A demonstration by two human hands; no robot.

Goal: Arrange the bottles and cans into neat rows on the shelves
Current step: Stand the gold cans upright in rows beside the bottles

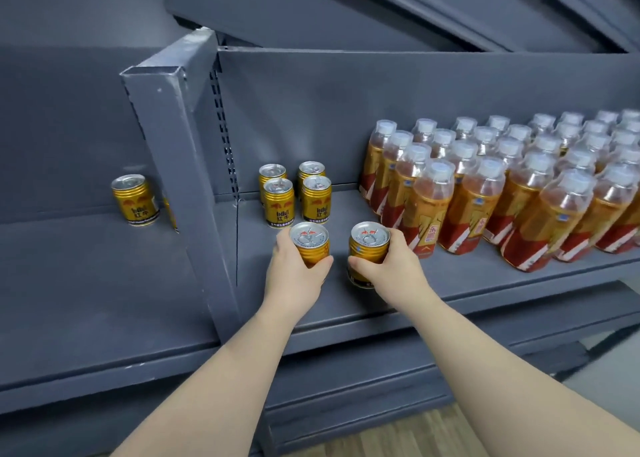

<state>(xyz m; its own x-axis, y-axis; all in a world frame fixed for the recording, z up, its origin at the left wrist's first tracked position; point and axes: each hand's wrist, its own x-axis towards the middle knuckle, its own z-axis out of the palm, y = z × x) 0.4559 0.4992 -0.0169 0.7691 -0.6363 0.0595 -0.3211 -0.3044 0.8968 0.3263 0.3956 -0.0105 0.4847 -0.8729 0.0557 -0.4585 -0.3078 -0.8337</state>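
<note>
Gold ribbed metal cans (298, 196) stand two by two at the back of the dark grey metal shelf (450, 273), near rows of amber plastic bottles (502, 186). Left hand (294, 269) grips one more gold can (310, 244); right hand (391, 266) grips another (367, 248), side by side.

Your left hand (294, 269) grips left can (310, 245), right hand (391, 262) right can (367, 248), side by side at shelf (450, 276) front, just before four-can block (296, 195). Bottle rows (502, 186) right of both. Upright post (187, 165) left; lone can (135, 200) beyond it
</note>
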